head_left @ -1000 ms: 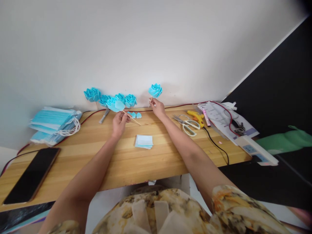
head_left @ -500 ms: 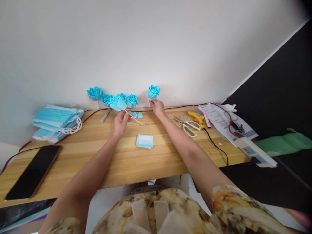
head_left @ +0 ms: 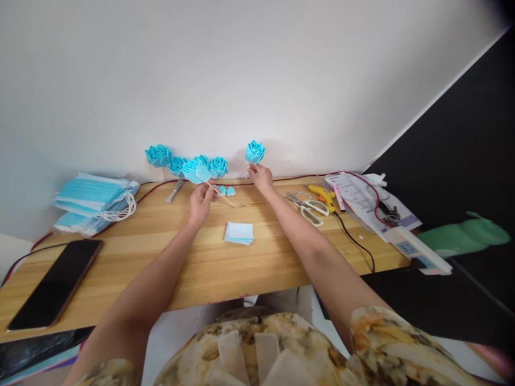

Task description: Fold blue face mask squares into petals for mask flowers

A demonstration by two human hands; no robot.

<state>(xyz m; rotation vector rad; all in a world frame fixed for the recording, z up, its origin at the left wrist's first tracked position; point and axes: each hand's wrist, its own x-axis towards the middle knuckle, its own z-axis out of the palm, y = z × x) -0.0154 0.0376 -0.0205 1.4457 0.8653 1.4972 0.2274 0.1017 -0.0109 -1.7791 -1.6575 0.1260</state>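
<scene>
My left hand is closed around the thin wooden stick of a blue artificial flower, whose bloom tilts to the upper left. My right hand pinches the stem of another blue artificial flower, held upright close to the wall. More blue flowers stand along the wall on the left, one of them the tall flower at the far end. Beside my left fingers lie a few small cut blue petals. Between my forearms rests a stack of blue-and-white rectangles.
On the wooden table lie a pile of face masks, a phone and a grey tube. To the right are scissors, a yellow glue gun, a pink marker, papers and a power strip.
Both hands keep hold of their flowers and have hardly moved. The view has shifted very slightly; nothing was let go or picked up.
</scene>
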